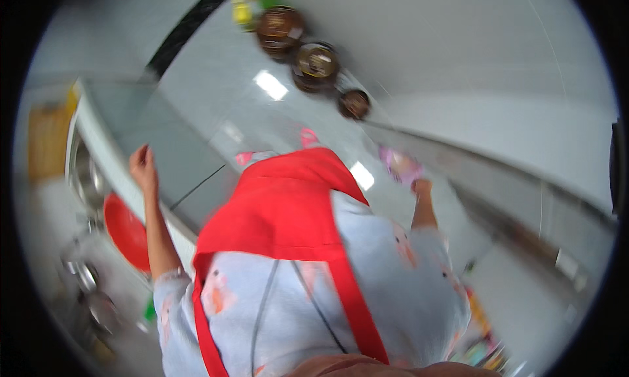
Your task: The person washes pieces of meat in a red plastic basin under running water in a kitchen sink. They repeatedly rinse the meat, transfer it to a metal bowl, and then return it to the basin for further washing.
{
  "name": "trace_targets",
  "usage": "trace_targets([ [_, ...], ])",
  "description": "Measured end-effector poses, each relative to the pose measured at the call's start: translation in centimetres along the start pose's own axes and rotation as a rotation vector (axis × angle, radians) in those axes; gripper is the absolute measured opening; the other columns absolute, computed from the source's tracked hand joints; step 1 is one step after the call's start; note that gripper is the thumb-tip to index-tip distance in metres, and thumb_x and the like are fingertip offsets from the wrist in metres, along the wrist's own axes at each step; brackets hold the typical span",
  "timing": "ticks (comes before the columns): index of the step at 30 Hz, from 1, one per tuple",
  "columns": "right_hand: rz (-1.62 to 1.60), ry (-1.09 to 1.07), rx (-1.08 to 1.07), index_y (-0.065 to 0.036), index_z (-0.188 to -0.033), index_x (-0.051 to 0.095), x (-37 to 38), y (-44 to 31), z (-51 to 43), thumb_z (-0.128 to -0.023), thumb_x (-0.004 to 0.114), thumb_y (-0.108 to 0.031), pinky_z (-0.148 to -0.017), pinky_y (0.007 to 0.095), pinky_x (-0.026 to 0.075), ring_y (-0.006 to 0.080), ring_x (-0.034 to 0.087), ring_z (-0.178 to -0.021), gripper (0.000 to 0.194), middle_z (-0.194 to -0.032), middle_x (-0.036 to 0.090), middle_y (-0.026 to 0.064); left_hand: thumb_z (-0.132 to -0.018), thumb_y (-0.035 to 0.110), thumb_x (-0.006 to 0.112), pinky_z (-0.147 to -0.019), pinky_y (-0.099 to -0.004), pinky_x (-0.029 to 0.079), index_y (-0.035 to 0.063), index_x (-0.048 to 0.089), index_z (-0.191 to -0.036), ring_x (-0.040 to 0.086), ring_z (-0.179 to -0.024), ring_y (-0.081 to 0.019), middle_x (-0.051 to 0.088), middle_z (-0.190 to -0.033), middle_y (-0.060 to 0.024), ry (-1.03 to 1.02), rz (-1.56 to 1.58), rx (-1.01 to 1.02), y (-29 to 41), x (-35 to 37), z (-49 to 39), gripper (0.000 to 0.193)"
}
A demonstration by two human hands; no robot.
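Observation:
My right hand grips one end of a pink-and-purple plastic bag, which hangs over the floor on my right side. Something pale shows through the bag, too blurred to name. On the left, my left hand is curled in a loose fist, with nothing visible in it. It is held out near the white edge of a kitchen counter. Close to that forearm lies a red plastic basin, partly hidden behind the arm. I wear a red apron over light blue clothes printed with animals.
A metal sink and a wooden board are on the left counter. Brown lidded jars line the wall on the tiled floor. Colourful items lie blurred behind me at the right. A dark strip crosses the floor ahead.

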State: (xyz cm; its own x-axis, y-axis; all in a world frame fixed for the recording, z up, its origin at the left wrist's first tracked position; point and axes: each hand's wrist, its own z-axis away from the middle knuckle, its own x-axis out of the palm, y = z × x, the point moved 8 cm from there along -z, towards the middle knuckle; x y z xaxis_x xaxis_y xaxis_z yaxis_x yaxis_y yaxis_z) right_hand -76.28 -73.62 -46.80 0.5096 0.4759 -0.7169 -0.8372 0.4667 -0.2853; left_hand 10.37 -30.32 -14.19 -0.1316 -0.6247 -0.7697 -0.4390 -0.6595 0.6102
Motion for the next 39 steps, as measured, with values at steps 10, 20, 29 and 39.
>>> trace_targets([
  [10,-0.027,-0.782,-0.56,-0.002,-0.09,0.06,22.2,-44.6,17.3,-0.085,0.057,-0.003,-0.048,0.0253,0.047,0.012,0.057,-0.058,0.007,-0.075,0.062,0.006,-0.076,0.013,0.069,-0.093,-0.0423,0.04,0.0002,0.056,-0.117,0.047,-0.106,-0.0354,0.053,-0.109,-0.022,0.722,-0.535,-0.59,-10.9,-19.9,17.4,0.045],
  [20,0.514,-1.397,-1.487,0.003,-0.105,0.06,47.9,-66.5,68.5,-0.088,0.058,-0.01,-0.066,0.0295,0.053,0.0183,0.066,-0.076,0.021,-0.09,0.066,0.0133,-0.073,0.019,0.074,-0.094,-0.043,0.042,-0.0052,0.043,-0.122,0.048,-0.108,-0.0421,0.046,-0.116,-0.0296,0.81,-0.39,-1.286,-26.1,-23.7,31.4,0.063],
  [29,0.93,-0.738,-2.281,0.008,-0.105,0.057,66.0,-62.7,90.5,-0.073,0.067,-0.011,-0.088,0.0401,0.047,0.0382,0.055,-0.1,0.038,-0.105,0.057,0.0237,-0.077,0.02,0.072,-0.088,-0.0457,0.047,0.0019,0.045,-0.121,0.054,-0.106,-0.0386,0.055,-0.112,-0.02,0.63,-0.579,-1.424,-33.6,-27.6,29.9,0.055],
  [39,0.994,-1.083,-1.814,0.008,-0.11,0.045,71.6,-64.5,89.1,-0.069,0.068,-0.006,-0.087,0.0427,0.049,0.0408,0.06,-0.1,0.049,-0.104,0.059,0.0278,-0.081,0.033,0.066,-0.082,-0.0432,0.05,0.0084,0.051,-0.121,0.063,-0.098,-0.0336,0.065,-0.104,-0.0206,0.63,-0.357,-1.554,-37.8,-29.8,32.6,0.049],
])
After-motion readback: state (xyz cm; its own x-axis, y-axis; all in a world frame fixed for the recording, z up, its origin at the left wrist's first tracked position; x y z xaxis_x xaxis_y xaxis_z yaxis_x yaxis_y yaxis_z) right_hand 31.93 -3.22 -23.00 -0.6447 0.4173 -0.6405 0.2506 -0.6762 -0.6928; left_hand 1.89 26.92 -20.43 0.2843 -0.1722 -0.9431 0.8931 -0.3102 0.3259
